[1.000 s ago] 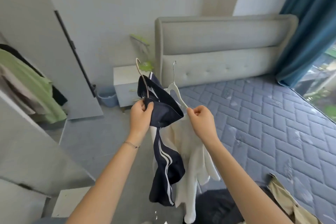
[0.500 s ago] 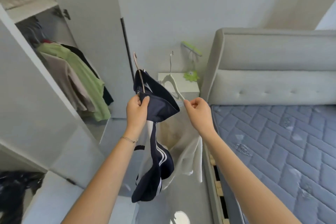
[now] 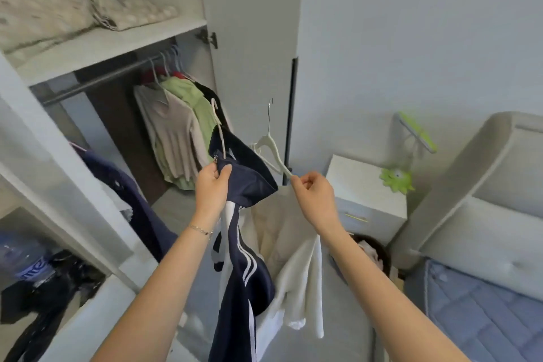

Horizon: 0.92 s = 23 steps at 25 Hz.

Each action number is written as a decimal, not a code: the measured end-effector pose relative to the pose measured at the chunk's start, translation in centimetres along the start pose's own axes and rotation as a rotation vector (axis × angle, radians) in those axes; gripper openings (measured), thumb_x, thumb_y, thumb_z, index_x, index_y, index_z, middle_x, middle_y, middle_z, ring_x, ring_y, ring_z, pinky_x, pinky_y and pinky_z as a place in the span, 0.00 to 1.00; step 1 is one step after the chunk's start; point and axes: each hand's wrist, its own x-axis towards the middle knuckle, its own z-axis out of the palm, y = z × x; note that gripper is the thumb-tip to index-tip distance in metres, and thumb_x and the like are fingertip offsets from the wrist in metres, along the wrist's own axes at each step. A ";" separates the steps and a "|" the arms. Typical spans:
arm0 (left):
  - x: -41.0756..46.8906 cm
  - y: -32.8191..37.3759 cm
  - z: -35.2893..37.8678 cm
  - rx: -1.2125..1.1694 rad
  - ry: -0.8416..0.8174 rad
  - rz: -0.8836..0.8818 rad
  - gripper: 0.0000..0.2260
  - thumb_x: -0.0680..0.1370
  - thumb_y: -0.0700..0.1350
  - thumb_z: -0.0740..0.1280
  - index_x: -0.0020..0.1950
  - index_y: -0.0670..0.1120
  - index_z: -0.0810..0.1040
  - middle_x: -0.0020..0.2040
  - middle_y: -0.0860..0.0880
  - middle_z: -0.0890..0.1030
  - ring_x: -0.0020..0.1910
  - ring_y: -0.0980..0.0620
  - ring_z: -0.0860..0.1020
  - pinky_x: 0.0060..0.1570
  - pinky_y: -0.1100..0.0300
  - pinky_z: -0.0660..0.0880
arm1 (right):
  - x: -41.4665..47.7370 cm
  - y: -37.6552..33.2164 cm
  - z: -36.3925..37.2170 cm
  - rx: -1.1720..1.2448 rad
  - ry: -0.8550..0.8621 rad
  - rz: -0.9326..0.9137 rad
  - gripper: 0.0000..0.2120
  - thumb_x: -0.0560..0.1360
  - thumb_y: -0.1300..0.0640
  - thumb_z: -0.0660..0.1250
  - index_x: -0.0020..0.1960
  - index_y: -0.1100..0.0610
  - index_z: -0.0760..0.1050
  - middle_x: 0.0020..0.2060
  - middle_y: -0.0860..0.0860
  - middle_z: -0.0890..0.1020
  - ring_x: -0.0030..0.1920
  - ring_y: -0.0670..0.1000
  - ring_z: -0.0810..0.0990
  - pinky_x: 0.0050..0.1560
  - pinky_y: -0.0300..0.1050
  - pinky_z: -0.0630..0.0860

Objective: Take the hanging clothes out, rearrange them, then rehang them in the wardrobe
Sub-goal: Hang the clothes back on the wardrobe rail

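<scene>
Low in the centre we hold two garments on two hangers. Our left hand point(image 3: 213, 188) grips the navy jacket point(image 3: 245, 247) near its collar. Our right hand point(image 3: 316, 200) pinches the white hanger point(image 3: 270, 144) carrying the white top point(image 3: 299, 273). Beyond, at upper left, the wardrobe rail point(image 3: 102, 82) bears one beige top point(image 3: 173, 138) and one green top point(image 3: 202, 109).

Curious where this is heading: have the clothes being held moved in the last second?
Yes. The clothes went left, from in front of the headboard, past the nightstand, to the wardrobe door.

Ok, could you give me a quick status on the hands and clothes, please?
Left hand grips navy top. Right hand pinches white hanger, white top on it. Both short of rail; nothing between, rail bare left of hung clothes.
</scene>
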 end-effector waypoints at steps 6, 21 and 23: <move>7.3 -0.8 0.3 0.055 0.235 -0.052 0.17 0.81 0.41 0.63 0.34 0.46 0.63 0.30 0.49 0.64 0.31 0.52 0.63 0.33 0.57 0.60 | 11.1 -2.6 5.3 0.007 -0.213 -0.092 0.10 0.77 0.56 0.64 0.40 0.58 0.68 0.31 0.48 0.73 0.32 0.46 0.70 0.33 0.37 0.67; 29.7 -6.6 -4.2 0.008 0.612 -0.198 0.06 0.81 0.40 0.63 0.45 0.41 0.75 0.39 0.47 0.77 0.40 0.50 0.75 0.38 0.58 0.69 | 34.1 -7.4 25.6 -0.038 -0.466 -0.261 0.13 0.77 0.56 0.65 0.36 0.57 0.67 0.32 0.49 0.72 0.34 0.47 0.70 0.35 0.38 0.66; 32.1 -7.0 -4.7 0.023 0.635 -0.194 0.06 0.81 0.40 0.63 0.45 0.42 0.76 0.39 0.47 0.77 0.41 0.50 0.76 0.39 0.58 0.70 | 36.4 -7.9 27.8 -0.024 -0.502 -0.270 0.15 0.77 0.56 0.65 0.35 0.55 0.65 0.32 0.48 0.71 0.33 0.45 0.69 0.35 0.39 0.66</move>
